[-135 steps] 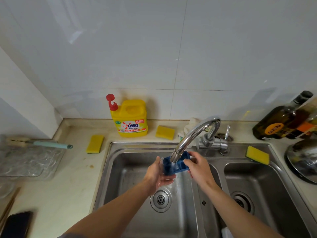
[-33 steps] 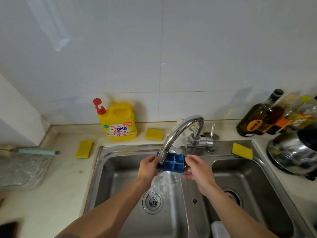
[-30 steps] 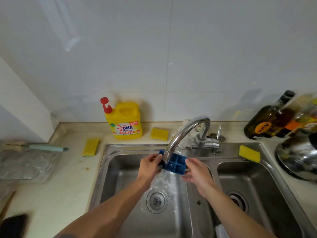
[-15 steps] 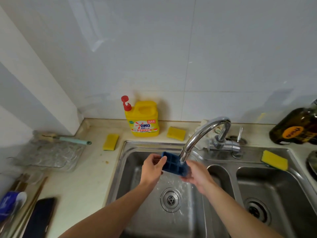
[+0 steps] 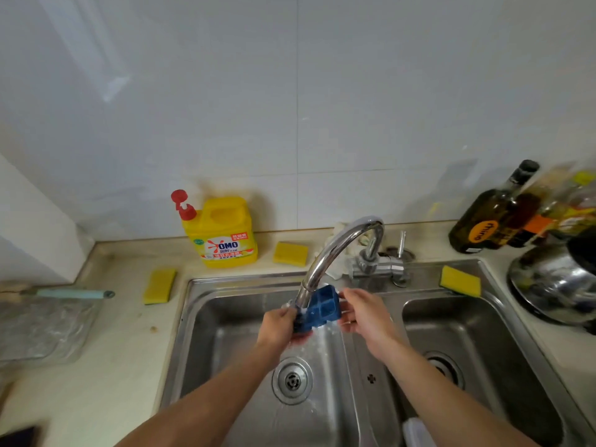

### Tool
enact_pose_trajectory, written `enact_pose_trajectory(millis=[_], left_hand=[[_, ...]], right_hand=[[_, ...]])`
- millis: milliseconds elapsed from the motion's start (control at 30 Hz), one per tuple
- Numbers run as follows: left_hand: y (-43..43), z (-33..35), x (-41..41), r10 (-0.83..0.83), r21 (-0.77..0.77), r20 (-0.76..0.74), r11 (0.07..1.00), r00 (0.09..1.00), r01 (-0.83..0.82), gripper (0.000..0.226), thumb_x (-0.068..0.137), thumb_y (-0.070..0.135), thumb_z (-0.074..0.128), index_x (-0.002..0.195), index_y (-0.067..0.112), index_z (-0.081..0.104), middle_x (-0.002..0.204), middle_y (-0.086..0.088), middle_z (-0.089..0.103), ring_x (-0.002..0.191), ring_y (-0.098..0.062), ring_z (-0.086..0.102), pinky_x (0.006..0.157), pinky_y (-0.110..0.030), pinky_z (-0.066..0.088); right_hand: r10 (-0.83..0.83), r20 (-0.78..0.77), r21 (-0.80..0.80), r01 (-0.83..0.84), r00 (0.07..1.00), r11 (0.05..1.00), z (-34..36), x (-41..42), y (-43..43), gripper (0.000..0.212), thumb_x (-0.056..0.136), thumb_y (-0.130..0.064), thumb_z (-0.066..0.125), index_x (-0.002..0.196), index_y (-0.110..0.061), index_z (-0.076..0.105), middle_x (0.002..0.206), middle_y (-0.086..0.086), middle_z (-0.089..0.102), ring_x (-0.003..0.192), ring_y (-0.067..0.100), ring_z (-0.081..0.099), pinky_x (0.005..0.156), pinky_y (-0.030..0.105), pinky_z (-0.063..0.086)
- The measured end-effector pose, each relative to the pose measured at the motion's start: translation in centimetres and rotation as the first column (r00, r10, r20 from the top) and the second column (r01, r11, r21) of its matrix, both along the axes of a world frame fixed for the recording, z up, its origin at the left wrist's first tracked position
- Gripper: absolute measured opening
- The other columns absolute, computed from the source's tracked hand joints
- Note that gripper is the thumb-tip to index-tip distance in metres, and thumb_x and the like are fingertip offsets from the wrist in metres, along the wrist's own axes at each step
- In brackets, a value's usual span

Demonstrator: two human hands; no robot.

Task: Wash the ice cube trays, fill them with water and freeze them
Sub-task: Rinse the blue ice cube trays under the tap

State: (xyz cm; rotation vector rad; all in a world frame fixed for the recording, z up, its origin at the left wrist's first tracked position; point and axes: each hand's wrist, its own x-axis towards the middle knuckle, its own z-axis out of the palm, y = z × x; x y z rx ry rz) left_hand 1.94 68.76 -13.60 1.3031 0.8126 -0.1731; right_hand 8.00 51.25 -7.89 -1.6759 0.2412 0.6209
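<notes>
You hold the blue ice cube tray (image 5: pixel 322 309) over the left basin of the steel sink (image 5: pixel 190 304), right under the mouth of the faucet (image 5: pixel 335 250). Your left hand (image 5: pixel 277 324) grasps the tray's near left end, fingers curled round it from below. Your right hand (image 5: pixel 364 312) pinches its right edge between thumb and fingertips. The tray is tilted with its far end raised, and its square compartments face up toward you. The spout crosses in front of the tray's left part. White splashes of water show just under the tray and down the basin floor toward the drain (image 5: pixel 292 380).

On the desk (image 5: pixel 129 350) behind the sink, a yellow detergent bottle (image 5: pixel 225 233) with a red pump stands against the wall tiles. The middle sponge (image 5: pixel 290 253) lies just right of it, and the left sponge (image 5: pixel 160 285) lies on the desk left of the basin. The right sponge (image 5: pixel 459 280) rests on the sink's far rim beyond the right basin. A white cloth (image 5: pixel 338 266) is bunched behind the faucet. At far right stand dark bottles (image 5: pixel 490 214), with a shiny steel pot (image 5: pixel 554 285) just nearer than them. At left a brush (image 5: pixel 74 293) with a pale teal handle lies at the far edge of a clear plastic sheet (image 5: pixel 42 330).
</notes>
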Motion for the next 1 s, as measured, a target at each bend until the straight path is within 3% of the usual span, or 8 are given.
enact_pose_trajectory(millis=[167, 300, 467, 533, 667, 767, 1000], left_hand=[[0.2, 0.6, -0.1, -0.072, 0.120, -0.014, 0.990, 0.997, 0.073, 0.030, 0.103, 0.028, 0.054, 0.095, 0.004, 0.069, 0.075, -0.012, 0.074, 0.058, -0.019, 0.069, 0.055, -0.028, 0.056], [1.4, 1.4, -0.9, -0.125, 0.241, -0.018, 0.962, 0.992, 0.126, 0.029, 0.098, 0.040, 0.061, 0.099, 0.012, 0.065, 0.085, -0.008, 0.074, 0.061, -0.013, 0.069, 0.058, -0.021, 0.054], [2.4, 2.1, -1.7, -0.171, 0.437, 0.001, 0.886, 0.985, 0.154, 0.020, 0.098, 0.034, 0.063, 0.103, 0.015, 0.062, 0.098, -0.004, 0.070, 0.074, -0.013, 0.072, 0.056, -0.015, 0.053], [2.6, 1.9, -2.0, -0.190, 0.493, 0.022, 0.856, 0.982, 0.155, 0.019, 0.099, 0.030, 0.062, 0.111, 0.016, 0.063, 0.102, -0.001, 0.070, 0.083, -0.012, 0.070, 0.063, -0.019, 0.057], [3.1, 1.7, -2.3, -0.204, 0.570, 0.058, 0.810, 0.977, 0.136, 0.024, 0.102, 0.026, 0.056, 0.122, 0.016, 0.064, 0.108, 0.000, 0.069, 0.096, -0.016, 0.068, 0.086, -0.040, 0.061], [3.5, 1.7, -2.1, -0.183, 0.591, 0.072, 0.800, 0.980, 0.106, 0.024, 0.103, 0.025, 0.055, 0.121, 0.014, 0.066, 0.105, 0.001, 0.070, 0.095, -0.015, 0.068, 0.084, -0.043, 0.061], [3.7, 1.2, -2.1, -0.149, 0.577, 0.082, 0.813, 0.985, 0.075, 0.019, 0.103, 0.026, 0.054, 0.113, 0.017, 0.068, 0.095, 0.003, 0.071, 0.085, -0.013, 0.069, 0.075, -0.039, 0.063]], right_hand=[[-0.077, -0.089, -0.011, 0.076, 0.993, 0.997, -1.2, -0.4, -0.6, 0.026, 0.107, -0.028, 0.052, 0.107, -0.007, 0.067, 0.096, 0.022, 0.074, 0.064, 0.022, 0.063, 0.062, 0.036, 0.053], [-0.017, -0.260, 0.025, 0.024, 0.965, 0.999, -2.5, -1.6, 0.1, 0.034, 0.108, -0.033, 0.049, 0.112, -0.004, 0.067, 0.103, 0.024, 0.073, 0.081, 0.031, 0.066, 0.068, 0.037, 0.056], [0.023, -0.329, 0.096, 0.010, 0.944, 0.995, -3.2, -2.0, 1.7, 0.036, 0.108, -0.033, 0.048, 0.120, -0.002, 0.063, 0.113, 0.026, 0.070, 0.098, 0.038, 0.069, 0.075, 0.041, 0.060], [0.038, -0.309, 0.107, -0.005, 0.950, 0.994, -3.2, -1.8, 2.1, 0.036, 0.108, -0.036, 0.049, 0.121, -0.005, 0.063, 0.115, 0.022, 0.070, 0.102, 0.037, 0.070, 0.075, 0.041, 0.060], [0.052, -0.218, 0.113, -0.027, 0.975, 0.993, -2.8, -1.2, 2.5, 0.031, 0.108, -0.034, 0.048, 0.120, -0.010, 0.064, 0.113, 0.019, 0.070, 0.099, 0.033, 0.072, 0.081, 0.044, 0.062], [0.077, -0.179, 0.101, -0.059, 0.981, 0.993, -2.2, -1.2, 2.5, 0.030, 0.109, -0.034, 0.047, 0.119, -0.011, 0.064, 0.108, 0.018, 0.072, 0.092, 0.030, 0.074, 0.071, 0.036, 0.062], [0.080, -0.188, 0.079, -0.066, 0.979, 0.995, -1.4, -1.8, 2.8, 0.028, 0.109, -0.032, 0.047, 0.117, -0.009, 0.063, 0.109, 0.020, 0.071, 0.096, 0.034, 0.073, 0.077, 0.040, 0.064]])
